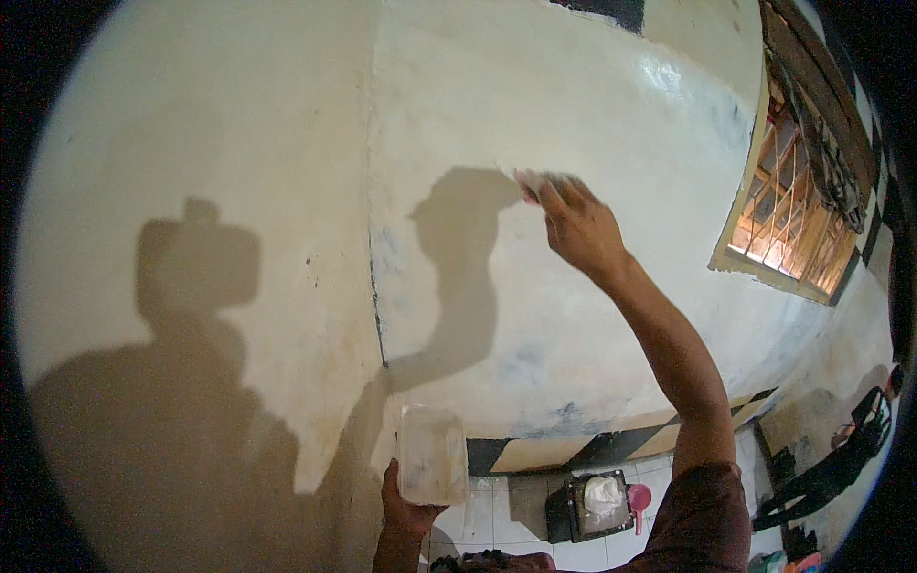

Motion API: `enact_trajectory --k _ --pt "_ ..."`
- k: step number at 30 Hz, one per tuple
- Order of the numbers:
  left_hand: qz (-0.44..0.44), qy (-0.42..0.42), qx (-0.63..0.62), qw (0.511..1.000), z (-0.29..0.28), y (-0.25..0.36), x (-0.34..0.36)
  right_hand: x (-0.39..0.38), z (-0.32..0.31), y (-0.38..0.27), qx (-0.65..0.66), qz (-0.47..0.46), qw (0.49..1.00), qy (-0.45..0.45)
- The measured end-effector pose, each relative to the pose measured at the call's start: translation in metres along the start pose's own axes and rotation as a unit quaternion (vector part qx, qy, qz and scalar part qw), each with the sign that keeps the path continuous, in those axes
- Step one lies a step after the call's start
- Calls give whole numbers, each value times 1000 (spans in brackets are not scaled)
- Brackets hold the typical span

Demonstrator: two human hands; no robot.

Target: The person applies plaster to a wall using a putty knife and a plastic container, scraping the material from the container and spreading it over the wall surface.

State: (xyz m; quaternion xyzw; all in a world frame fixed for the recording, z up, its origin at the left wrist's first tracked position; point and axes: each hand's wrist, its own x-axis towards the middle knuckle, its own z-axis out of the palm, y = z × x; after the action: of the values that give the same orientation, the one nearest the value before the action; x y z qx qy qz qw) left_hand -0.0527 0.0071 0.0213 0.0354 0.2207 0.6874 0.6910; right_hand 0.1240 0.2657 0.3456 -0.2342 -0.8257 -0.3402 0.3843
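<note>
Cream wall (564, 320) looks mostly coated imo, bluish patches (568, 417) remain; my left grip (406, 508)'s holding a tub (432, 456), right grip (581, 227)'s pinching some blurry thing (537, 179).

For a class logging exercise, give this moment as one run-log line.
left hand: holds translucent container | right hand: raised to pale wall, holds blurred item | below: dark stand bearing white material, pink dipper

The person wears a dark, red-brown shirt (683, 556). Its right sleeve (709, 501) is short and plain, and it stops a little above the elbow. Below that, the long, thin right arm (673, 339) is bare. The right hand (585, 229) and left hand (409, 514) are bare too.
</note>
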Motion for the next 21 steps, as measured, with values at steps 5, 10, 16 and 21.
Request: enact_trajectory --k 5,10,16,21 --pt "-12 -60 -89 994 -15 -2 7 53 34 0 -64 -91 988 110" --pt "14 4 -35 999 -3 3 -7 69 69 -19 -112 -134 967 183" --pt "28 -9 -40 999 -7 9 -4 -29 153 -64 -36 -44 996 -66" --pt "52 -26 -1 998 7 22 -7 -73 123 -95 54 -41 991 -115"
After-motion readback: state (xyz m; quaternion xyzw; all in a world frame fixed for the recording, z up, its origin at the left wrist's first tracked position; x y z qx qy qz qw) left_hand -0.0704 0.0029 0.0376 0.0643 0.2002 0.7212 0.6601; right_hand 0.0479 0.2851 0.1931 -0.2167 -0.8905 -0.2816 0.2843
